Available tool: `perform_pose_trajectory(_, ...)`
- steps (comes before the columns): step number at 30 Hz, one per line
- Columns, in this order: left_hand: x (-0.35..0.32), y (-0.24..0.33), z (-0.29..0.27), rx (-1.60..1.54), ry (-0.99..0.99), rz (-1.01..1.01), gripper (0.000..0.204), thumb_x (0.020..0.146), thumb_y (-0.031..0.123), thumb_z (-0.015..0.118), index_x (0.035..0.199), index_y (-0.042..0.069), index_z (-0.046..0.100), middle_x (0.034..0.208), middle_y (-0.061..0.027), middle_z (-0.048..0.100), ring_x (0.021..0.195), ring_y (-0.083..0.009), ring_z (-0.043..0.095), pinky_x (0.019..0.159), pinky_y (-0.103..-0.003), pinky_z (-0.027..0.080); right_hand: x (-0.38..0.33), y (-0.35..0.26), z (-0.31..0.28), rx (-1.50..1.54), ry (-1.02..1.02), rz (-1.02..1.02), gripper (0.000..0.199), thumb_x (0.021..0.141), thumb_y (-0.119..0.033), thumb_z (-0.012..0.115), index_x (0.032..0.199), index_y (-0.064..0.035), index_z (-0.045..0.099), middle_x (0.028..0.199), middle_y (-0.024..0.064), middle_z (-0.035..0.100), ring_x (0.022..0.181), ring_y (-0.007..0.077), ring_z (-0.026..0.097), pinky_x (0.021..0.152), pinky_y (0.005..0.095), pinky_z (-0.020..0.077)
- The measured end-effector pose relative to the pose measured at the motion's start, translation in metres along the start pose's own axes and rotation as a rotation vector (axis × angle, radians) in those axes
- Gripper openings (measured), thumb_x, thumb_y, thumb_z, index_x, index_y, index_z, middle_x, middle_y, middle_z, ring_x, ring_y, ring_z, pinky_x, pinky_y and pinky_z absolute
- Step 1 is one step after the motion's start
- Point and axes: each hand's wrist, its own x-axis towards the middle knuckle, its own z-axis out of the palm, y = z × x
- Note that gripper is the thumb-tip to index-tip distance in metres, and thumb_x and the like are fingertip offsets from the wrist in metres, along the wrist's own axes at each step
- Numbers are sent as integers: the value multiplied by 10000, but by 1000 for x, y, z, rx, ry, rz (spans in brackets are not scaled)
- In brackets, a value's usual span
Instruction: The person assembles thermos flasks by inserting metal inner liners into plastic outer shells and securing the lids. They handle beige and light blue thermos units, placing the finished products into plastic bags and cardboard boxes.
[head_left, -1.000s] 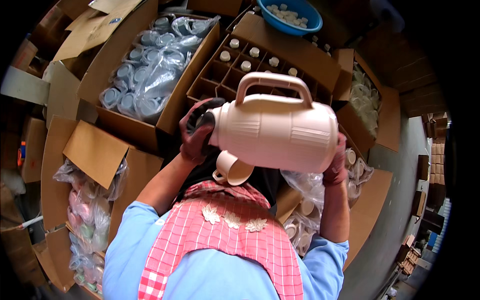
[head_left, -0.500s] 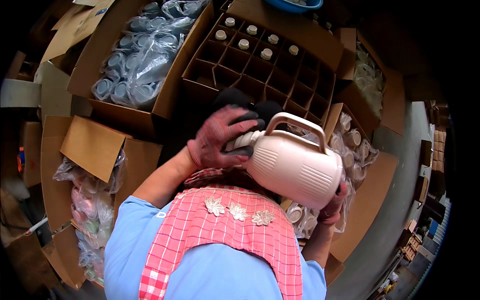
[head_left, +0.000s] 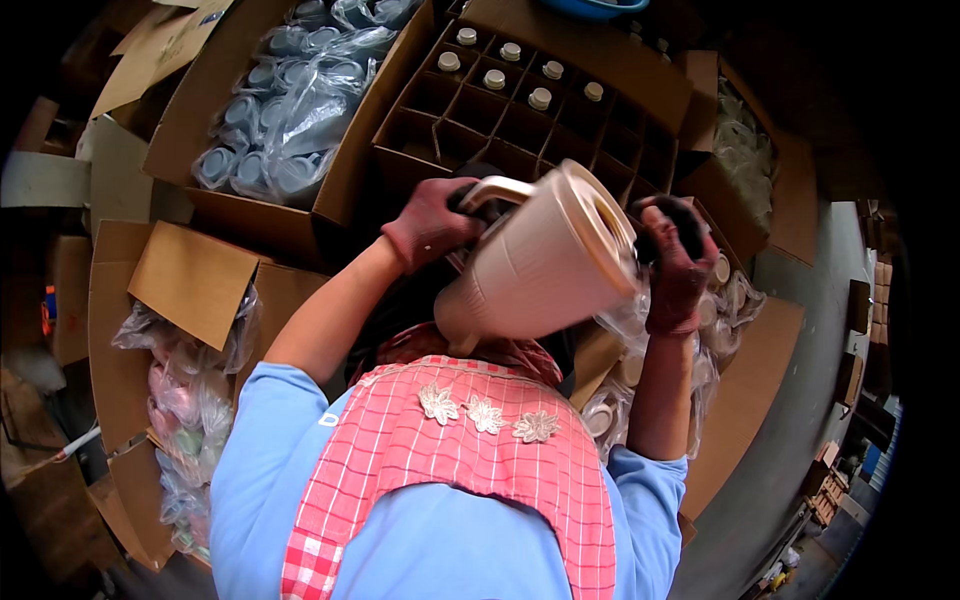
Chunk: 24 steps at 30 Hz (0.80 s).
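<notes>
A pale pink, ribbed jug with a loop handle is tilted in front of my apron, slightly blurred by motion. Its wide, rimmed end faces up and right, with a dark gap showing inside the rim; the narrow end points down toward me. My left hand, in a red glove with dark fingers, is closed around the handle. Beside the wide end is my right hand, gloved the same way, its fingers curved and apart. Whether its thumb touches the rim I cannot tell.
Ahead stands a carton with cardboard dividers, several white-capped items in its far cells. A carton of bagged blue-grey parts is at left. Bagged pink and pale pieces lie nearer left; bagged beige parts fill a right-hand box.
The jug has turned so its wide end faces up and right. My left hand has gone from its neck to its handle. My right hand has moved up from under the wide end.
</notes>
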Motion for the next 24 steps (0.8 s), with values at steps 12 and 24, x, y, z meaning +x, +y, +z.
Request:
perform_pose_trajectory(12, -88, -57, -9, -558, 593, -280, 251, 741, 21, 572, 987, -11, 611, 890, -60, 656, 773, -156, 632, 683, -283, 516, -140, 90, 17, -230, -567, -174, 833, 672, -343, 773, 1345, -65, 368, 1269, 174, 493, 1093, 356, 535, 879, 389, 476)
perform_pose_trajectory(24, -79, -58, 13, -638, 298, -41, 285, 812, 76, 548, 1082, -7, 581, 1001, -108, 634, 909, -244, 623, 794, -337, 515, -112, 90, 44, 1078, -550, 394, 587, 922, -437, 450, 1344, -35, 374, 1280, 167, 499, 1132, 300, 525, 912, 376, 451)
